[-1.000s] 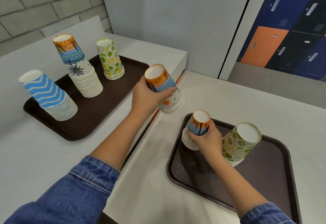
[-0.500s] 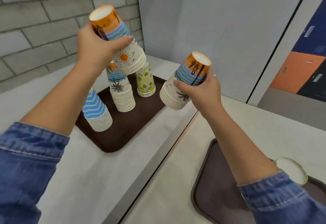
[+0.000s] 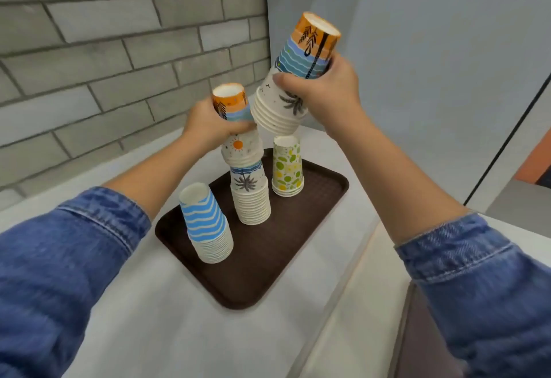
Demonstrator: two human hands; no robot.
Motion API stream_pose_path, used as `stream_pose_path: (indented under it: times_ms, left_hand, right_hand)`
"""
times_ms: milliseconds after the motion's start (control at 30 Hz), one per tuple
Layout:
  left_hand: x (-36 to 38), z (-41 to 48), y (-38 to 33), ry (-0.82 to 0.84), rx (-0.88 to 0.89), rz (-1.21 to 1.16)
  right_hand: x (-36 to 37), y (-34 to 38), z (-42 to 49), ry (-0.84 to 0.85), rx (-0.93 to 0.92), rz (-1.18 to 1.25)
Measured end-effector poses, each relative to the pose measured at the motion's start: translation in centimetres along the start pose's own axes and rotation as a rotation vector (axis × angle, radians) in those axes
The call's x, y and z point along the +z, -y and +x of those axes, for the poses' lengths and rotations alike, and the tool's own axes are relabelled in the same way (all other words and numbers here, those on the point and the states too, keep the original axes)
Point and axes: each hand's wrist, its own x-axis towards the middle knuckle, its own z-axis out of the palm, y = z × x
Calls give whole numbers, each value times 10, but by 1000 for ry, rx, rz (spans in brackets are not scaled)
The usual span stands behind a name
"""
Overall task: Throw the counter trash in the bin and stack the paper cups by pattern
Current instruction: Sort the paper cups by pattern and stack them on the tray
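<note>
denim-sleeved hands (image 3: 208, 123) aloft around cup stacks (image 3: 280, 111)

Legible text, labels, brands, numbers, signs: none. Paper cups (image 3: 301, 58) bear pictorial prints only: palms, waves, suns, blue zigzags, green and yellow citrus dots.

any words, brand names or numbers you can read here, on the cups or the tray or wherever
None: no word, brand or number is readable in this view.
Palm-print cups in the left hand: drawings only.
Palm-print stack in the right hand: drawings only.
Blue wave cups, lime-print cups: patterns only.
Brown tray: no label visible.
</note>
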Motion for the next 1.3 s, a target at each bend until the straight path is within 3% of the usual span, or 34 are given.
stream_pose_path:
  times_ms: [200, 467, 567, 667, 900, 1133, 1300]
  left_hand:
    - [12, -3, 37, 265, -70, 55]
    - [3, -5, 54, 412, -157, -93]
    - [-8, -6, 63, 466, -197, 68]
    - [-25, -11, 61, 445, -220, 310]
    - [-55, -33, 13, 162, -60, 336]
    - [-19, -74, -35, -23, 261, 80]
    - [48, -117, -68, 91, 331, -195]
  right_hand:
    - [35, 20, 21, 22, -91, -47]
    - [78, -2, 19, 177, -52, -212]
    - [86, -23, 12, 256, 1, -295]
    - [92, -50, 0, 348, 70, -381]
    - [88, -66, -21, 445, 140, -359]
    - [20, -52, -42, 373, 192, -457]
    - [-101, -44, -94, 174, 195, -507]
